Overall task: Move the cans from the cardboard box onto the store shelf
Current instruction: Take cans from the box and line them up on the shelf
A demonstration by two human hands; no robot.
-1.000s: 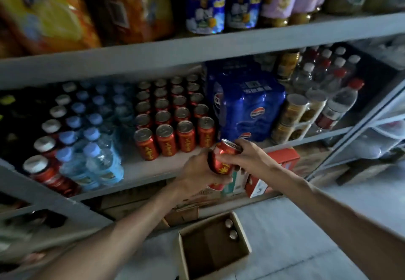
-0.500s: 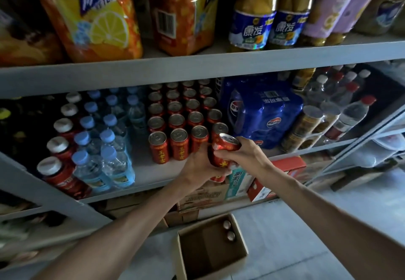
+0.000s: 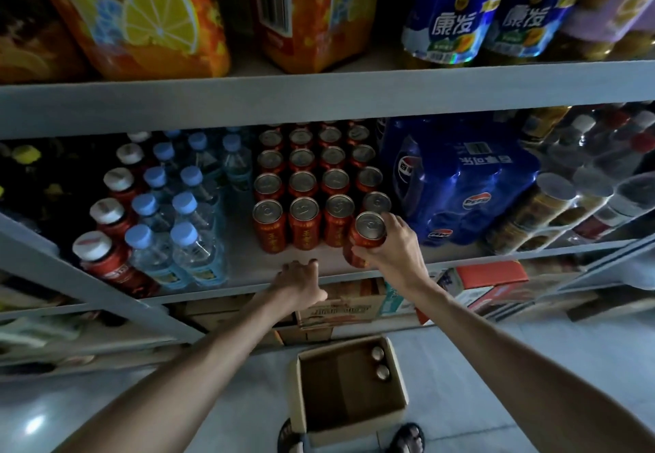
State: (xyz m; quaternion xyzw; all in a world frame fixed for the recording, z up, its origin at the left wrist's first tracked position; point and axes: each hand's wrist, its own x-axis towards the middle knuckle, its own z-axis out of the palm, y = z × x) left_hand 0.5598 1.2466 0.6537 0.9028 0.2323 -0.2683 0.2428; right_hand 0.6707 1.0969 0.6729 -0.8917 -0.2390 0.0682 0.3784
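Head view gives me a grey shelf [image 3: 244, 264] over pale floor [image 3: 460, 364]: right hand [image 3: 397, 250] grips one red can [image 3: 368, 229] at its front, left hand [image 3: 301, 279] rests curled, empty; two cans [image 3: 380, 362] in cardboard box [image 3: 297, 403].

Water bottles [image 3: 193, 252], blue Pepsi pack [image 3: 471, 183]

can [image 3: 361, 241]: metal, glossy red side, satin silver lid | box [image 3: 340, 403]: brown cardboard, matt, rough cut edges | shelf [image 3: 248, 272]: grey painted surface, matt, smooth | water bottles [image 3: 191, 250]: clear shiny plastic, matt blue caps | blue multipack [image 3: 471, 183]: glossy creased plastic film | floor [image 3: 460, 424]: smooth, glossy
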